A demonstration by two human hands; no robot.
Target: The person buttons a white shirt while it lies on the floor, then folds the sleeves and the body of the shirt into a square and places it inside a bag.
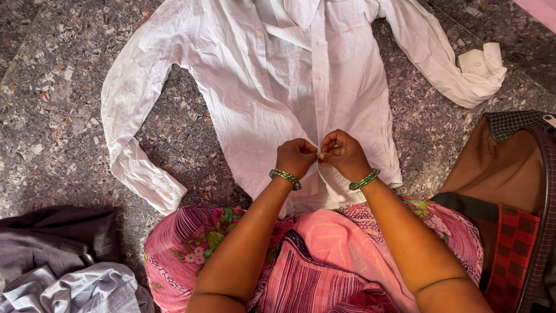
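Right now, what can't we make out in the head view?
- Placket spot between left hand and right hand: hidden by the pinched fingertips; button state unreadable.
- White shirt collar: cut off by the top edge.
- Shirt hem: covered by the pink garment.
- Checked bag: cut off by the right edge.
- Grey clothes: cut off bottom left.

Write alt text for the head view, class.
Both hands, left hand and right hand, pinch the front placket of a white shirt spread flat on a speckled stone floor. Folded grey clothes lie at lower left.
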